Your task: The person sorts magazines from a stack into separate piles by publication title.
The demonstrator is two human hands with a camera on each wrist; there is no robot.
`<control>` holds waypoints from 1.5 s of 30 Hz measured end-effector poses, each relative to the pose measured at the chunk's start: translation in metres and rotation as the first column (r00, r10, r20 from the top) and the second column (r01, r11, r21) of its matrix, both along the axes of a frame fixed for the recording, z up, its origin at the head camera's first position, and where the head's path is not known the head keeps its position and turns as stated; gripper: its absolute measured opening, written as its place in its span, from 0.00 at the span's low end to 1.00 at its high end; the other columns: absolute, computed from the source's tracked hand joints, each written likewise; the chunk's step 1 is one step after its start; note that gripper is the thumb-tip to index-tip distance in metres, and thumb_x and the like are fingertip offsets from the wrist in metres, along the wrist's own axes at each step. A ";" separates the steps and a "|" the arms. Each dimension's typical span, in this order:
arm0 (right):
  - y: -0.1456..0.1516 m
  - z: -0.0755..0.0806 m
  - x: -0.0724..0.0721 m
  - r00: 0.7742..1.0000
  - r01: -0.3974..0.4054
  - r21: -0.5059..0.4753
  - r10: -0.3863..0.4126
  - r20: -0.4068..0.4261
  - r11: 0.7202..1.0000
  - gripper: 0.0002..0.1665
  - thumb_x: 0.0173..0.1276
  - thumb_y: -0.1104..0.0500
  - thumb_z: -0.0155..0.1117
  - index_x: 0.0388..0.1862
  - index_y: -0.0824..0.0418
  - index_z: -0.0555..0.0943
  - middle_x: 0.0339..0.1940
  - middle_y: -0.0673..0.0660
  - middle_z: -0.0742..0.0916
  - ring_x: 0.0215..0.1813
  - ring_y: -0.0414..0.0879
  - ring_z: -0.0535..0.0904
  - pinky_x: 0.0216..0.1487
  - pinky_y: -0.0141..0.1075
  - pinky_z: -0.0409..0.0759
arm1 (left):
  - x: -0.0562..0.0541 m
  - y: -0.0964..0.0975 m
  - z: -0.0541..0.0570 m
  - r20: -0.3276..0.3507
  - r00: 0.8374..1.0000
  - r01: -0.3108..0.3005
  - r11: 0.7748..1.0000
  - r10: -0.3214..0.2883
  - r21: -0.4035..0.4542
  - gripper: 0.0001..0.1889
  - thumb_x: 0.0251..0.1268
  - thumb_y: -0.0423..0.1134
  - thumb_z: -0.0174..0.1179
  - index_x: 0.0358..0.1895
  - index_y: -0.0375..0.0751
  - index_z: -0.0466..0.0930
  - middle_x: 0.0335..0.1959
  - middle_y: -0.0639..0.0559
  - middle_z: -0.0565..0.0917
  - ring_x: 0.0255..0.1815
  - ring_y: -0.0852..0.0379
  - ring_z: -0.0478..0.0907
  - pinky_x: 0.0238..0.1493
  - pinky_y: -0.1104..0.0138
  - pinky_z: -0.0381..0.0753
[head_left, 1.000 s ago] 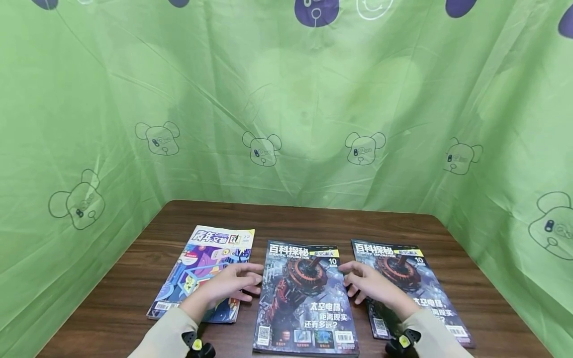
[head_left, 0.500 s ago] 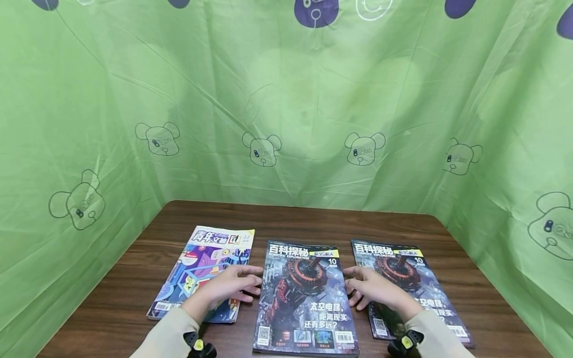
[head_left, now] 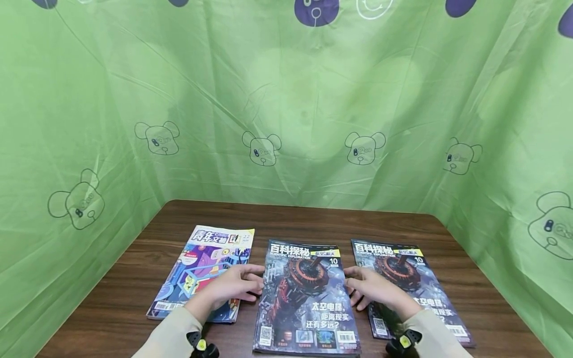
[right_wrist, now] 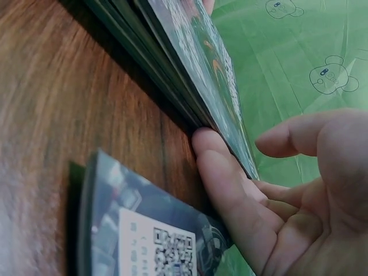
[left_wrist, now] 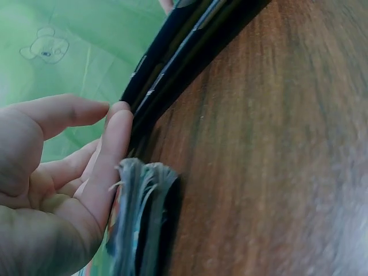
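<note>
A small stack of dark space-themed magazines (head_left: 304, 298) lies in the middle of the table. Its spines (left_wrist: 164, 69) show as at least two layers in the left wrist view. My left hand (head_left: 226, 288) has its fingertips at the spine side, with the thumb apart from the rest. Opposite, my right hand (head_left: 378, 288) touches the page edges (right_wrist: 172, 75), its fingers extended and the thumb raised off the cover. Beneath my left wrist lies a colourful purple and blue magazine (head_left: 203, 256); under my right forearm is another dark magazine (head_left: 403, 271) with the same cover.
The brown wooden table (head_left: 304, 219) has its far edge close to a green curtain (head_left: 286, 99) printed with bear heads. Curtain also hangs on both sides. Narrow strips of table separate the middle stack from the magazines at left and right.
The top magazine of the middle stack has shifted slightly right, and my left hand moved a little right with it. Earlier, my right hand's fingers drew back slightly from the cover's edge.
</note>
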State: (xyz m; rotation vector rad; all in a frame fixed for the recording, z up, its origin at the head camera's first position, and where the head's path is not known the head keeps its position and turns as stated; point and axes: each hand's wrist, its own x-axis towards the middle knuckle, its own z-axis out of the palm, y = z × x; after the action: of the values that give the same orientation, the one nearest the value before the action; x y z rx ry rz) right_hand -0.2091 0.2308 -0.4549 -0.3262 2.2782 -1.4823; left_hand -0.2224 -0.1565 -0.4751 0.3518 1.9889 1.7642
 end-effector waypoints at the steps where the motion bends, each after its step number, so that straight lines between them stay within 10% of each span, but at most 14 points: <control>1: 0.000 0.000 0.000 1.000 0.003 0.001 -0.003 -0.001 1.000 0.33 0.77 0.59 0.53 0.70 0.80 0.59 0.34 0.62 0.80 0.28 0.50 0.83 0.25 0.43 0.85 | 0.000 0.001 0.000 -0.002 1.000 0.001 1.000 -0.001 -0.003 0.32 0.66 0.32 0.62 0.71 0.25 0.64 0.47 0.42 0.83 0.45 0.46 0.84 0.43 0.55 0.87; 45: 0.004 -0.002 -0.001 0.999 0.049 -0.076 -0.049 -0.001 0.996 0.39 0.76 0.59 0.51 0.75 0.78 0.51 0.24 0.56 0.76 0.22 0.45 0.74 0.25 0.40 0.83 | 0.005 0.019 0.005 0.015 0.999 -0.029 1.000 0.029 0.000 0.35 0.64 0.32 0.67 0.72 0.25 0.62 0.50 0.39 0.81 0.41 0.48 0.85 0.42 0.57 0.87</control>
State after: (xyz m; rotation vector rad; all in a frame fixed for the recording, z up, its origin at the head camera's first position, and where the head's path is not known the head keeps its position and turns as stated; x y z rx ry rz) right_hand -0.2102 0.2347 -0.4574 -0.2964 2.2508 -1.5967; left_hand -0.2176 -0.1378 -0.4703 0.3108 1.9930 1.7802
